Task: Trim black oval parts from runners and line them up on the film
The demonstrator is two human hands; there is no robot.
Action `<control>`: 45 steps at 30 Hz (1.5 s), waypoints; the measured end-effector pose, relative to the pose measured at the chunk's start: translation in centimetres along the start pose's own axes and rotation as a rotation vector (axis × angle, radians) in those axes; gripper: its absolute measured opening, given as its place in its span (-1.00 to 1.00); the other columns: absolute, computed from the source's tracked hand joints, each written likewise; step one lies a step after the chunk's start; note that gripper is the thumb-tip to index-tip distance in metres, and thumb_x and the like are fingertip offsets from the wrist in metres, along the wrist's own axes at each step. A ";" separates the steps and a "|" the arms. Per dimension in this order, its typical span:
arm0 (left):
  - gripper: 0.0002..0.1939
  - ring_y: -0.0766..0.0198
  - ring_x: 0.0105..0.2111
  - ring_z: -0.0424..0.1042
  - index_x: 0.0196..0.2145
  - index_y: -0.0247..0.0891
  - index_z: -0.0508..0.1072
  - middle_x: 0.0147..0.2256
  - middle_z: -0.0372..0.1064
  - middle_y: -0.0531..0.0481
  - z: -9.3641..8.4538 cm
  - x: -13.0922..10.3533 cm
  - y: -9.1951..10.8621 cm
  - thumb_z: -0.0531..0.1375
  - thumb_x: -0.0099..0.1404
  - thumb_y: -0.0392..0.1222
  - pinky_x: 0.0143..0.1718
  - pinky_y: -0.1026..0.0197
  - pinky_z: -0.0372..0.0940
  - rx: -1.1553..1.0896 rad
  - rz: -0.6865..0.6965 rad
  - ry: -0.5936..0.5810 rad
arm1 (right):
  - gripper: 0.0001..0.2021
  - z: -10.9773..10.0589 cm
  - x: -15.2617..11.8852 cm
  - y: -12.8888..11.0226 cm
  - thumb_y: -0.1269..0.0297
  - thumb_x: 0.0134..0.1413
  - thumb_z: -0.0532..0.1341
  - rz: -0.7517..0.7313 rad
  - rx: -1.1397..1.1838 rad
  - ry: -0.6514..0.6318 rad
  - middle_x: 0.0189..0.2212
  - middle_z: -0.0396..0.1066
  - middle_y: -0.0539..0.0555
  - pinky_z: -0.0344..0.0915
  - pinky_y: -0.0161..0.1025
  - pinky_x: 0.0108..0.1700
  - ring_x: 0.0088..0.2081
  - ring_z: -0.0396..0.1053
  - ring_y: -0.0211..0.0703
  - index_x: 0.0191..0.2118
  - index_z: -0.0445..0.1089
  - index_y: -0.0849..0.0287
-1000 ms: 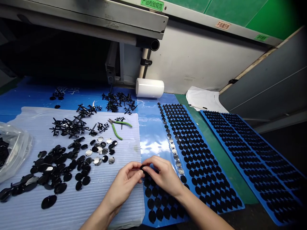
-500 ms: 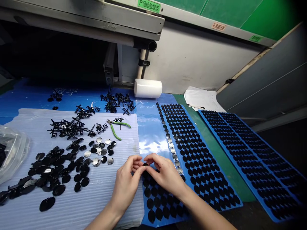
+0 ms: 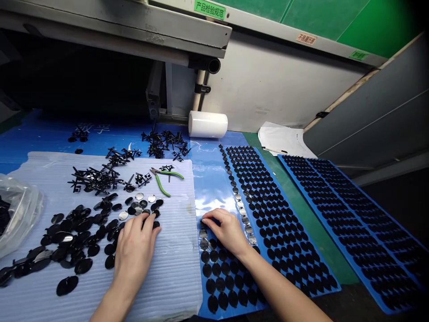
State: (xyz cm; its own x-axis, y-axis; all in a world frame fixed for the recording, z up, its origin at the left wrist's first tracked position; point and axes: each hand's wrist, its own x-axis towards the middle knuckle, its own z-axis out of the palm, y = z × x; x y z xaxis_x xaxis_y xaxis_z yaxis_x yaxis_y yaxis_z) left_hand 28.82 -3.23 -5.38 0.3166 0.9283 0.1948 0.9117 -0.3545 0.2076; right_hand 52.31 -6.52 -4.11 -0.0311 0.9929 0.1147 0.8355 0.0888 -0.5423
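Observation:
My right hand (image 3: 226,230) pinches a small glossy black disc (image 3: 203,221) by its edge, at the top of the left-hand column of discs laid on a blue sheet (image 3: 211,179). Much of that disc is behind the fingertips. Over the white ribbed sheet (image 3: 174,264), my left hand (image 3: 134,248) reaches down among loose black discs (image 3: 82,226), its fingers parted. One disc (image 3: 156,224) shows between its thumb and index finger; whether they grip it I cannot tell. Several discs nearby reflect the light and look silvery.
Green-handled cutters (image 3: 164,181) lie beyond my left hand, near black plastic sprues (image 3: 95,179). A clear plastic bag (image 3: 25,214) stands at far left. At the back are a white roll (image 3: 208,124) and papers (image 3: 284,137). Another disc-covered blue sheet (image 3: 338,192) lies at right.
My hands were together at the blue sheet's left edge. My left hand has moved left to the loose discs; my right hand stays near the top of the column with a disc.

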 end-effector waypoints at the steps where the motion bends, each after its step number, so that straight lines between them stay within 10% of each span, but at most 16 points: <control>1: -0.75 0.04 -0.19 0.25 -0.17 -0.30 0.33 -0.20 0.30 -0.18 0.2 -0.2 -0.2 0.03 0.20 -0.20 -0.23 0.05 0.21 -0.008 0.015 0.008 | -0.90 0.1 0.0 0.0 0.32 0.07 0.11 -0.006 -0.010 0.000 -0.42 0.41 -0.02 0.24 -0.32 -0.30 -0.33 0.34 -0.20 -0.37 0.37 0.08; 17: -0.96 0.14 -0.21 0.27 -0.36 -0.22 0.25 -0.29 0.30 -0.07 -1.0 -0.3 1.1 0.02 0.19 -0.27 -0.21 0.09 0.13 -0.300 0.086 0.061 | -0.86 0.1 0.3 -0.3 0.31 0.11 0.07 -0.075 -0.159 -0.026 -0.41 0.41 0.00 0.21 -0.33 -0.33 -0.33 0.31 -0.20 -0.34 0.38 0.09; 27: -0.93 0.33 -0.52 0.26 -0.40 -0.16 0.22 -0.43 0.29 0.09 -1.5 -0.4 5.5 -0.03 0.18 -0.26 -0.45 0.28 0.18 -0.856 -0.146 -0.362 | -0.87 0.0 0.5 -0.4 0.30 0.11 0.07 -0.095 -0.196 -0.069 -0.42 0.40 0.00 0.19 -0.33 -0.30 -0.32 0.30 -0.20 -0.33 0.37 0.09; 45: -0.97 0.33 -0.54 0.29 -0.46 -0.19 0.26 -0.56 0.27 0.13 -0.5 -0.1 6.9 0.06 0.12 -0.24 -0.48 0.28 0.16 -1.206 -0.326 -0.449 | -0.88 0.1 0.9 -0.9 0.31 0.10 0.07 -0.086 -0.241 -0.116 -0.43 0.37 0.04 0.16 -0.30 -0.41 -0.33 0.28 -0.13 -0.36 0.35 0.09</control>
State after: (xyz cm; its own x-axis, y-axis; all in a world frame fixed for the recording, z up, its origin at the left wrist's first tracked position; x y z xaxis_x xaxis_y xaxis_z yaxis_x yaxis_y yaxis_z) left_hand 34.93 -5.86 -3.45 0.4002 0.8626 -0.3093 0.2341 0.2301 0.9446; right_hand 51.48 -5.71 -3.65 -0.1588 0.9861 0.0485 0.9328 0.1660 -0.3198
